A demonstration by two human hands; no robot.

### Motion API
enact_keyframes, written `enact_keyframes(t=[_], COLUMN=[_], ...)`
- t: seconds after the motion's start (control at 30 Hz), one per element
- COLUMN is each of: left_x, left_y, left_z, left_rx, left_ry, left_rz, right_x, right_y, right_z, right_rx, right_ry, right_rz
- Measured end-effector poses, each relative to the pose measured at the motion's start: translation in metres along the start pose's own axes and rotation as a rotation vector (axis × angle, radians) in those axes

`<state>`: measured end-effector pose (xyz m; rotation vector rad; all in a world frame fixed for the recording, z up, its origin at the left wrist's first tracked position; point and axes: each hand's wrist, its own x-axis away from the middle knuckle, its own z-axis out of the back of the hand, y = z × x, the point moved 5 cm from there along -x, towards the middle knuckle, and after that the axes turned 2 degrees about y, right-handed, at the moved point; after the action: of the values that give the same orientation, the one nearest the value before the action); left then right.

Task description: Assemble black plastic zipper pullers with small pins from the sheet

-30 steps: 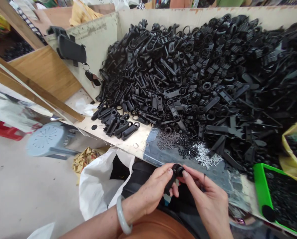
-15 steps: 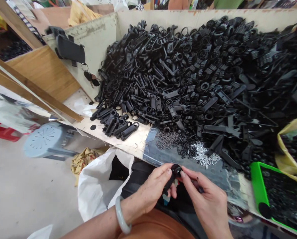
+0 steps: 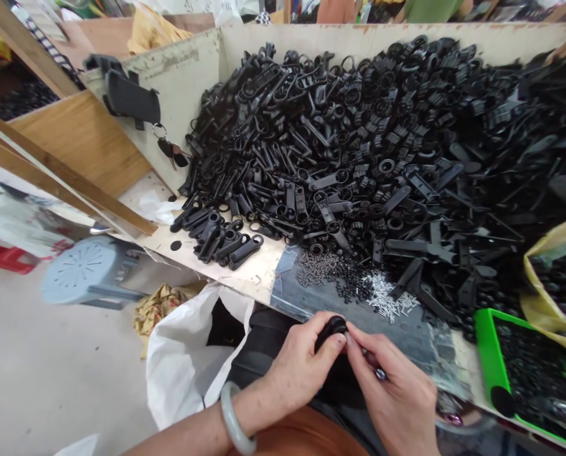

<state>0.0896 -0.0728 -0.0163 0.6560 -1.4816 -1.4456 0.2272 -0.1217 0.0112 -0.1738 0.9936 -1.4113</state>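
Note:
Above my lap, my left hand (image 3: 302,361) is closed around a black plastic part with a round ring end (image 3: 334,326); most of the part is hidden by the fingers. Thumb and index finger of my right hand (image 3: 394,389) pinch at the edge of that ring end. Tucked in the right palm is a thin dark object with a shiny tip (image 3: 380,374), whose kind I cannot make out. Beyond the hands, small silver pins (image 3: 388,296), tiny black pieces (image 3: 352,285) and small brownish pieces (image 3: 316,267) lie in little heaps on the bench edge.
A large pile of black plastic parts (image 3: 311,139) fills the bench. Several arm-shaped parts (image 3: 245,250) lie at its front left. A green tray (image 3: 487,354) stands at right, a white sack (image 3: 169,361) below left, a blue stool (image 3: 81,266) farther left. A phone holder (image 3: 131,98) hangs on the side board.
My left hand has turned the black part and its thumb now presses near the ring end. My right fingers stay at the ring; the shiny tip in that palm shows more.

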Motion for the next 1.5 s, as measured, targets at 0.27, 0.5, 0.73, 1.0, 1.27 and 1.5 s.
enact_keyframes(t=[0.27, 0.5, 0.73, 1.0, 1.27, 1.5], left_x=[0.001, 0.010, 0.025, -0.003, -0.006, -0.006], left_y=[0.010, 0.012, 0.016, 0.021, 0.009, 0.011], left_z=[0.001, 0.004, 0.010, 0.019, 0.032, 0.029], left_rx=[-0.062, -0.047, -0.304, -0.788, -0.142, 0.214], left_ry=[-0.056, -0.152, -0.174, 0.161, -0.025, -0.177], left_rz=[-0.062, -0.019, -0.158, -0.440, 0.069, 0.269], right_x=[0.002, 0.014, 0.031, -0.018, -0.032, -0.046], right_y=[-0.008, 0.010, 0.019, 0.029, 0.036, 0.032], right_z=[0.006, 0.001, -0.016, -0.039, -0.049, -0.050], right_rx=[0.003, -0.341, -0.579, -0.979, -0.898, -0.642], right_ry=[-0.042, -0.082, -0.155, -0.253, -0.334, -0.421], right_rz=[0.109, -0.310, -0.610, -0.792, -0.861, -0.410])
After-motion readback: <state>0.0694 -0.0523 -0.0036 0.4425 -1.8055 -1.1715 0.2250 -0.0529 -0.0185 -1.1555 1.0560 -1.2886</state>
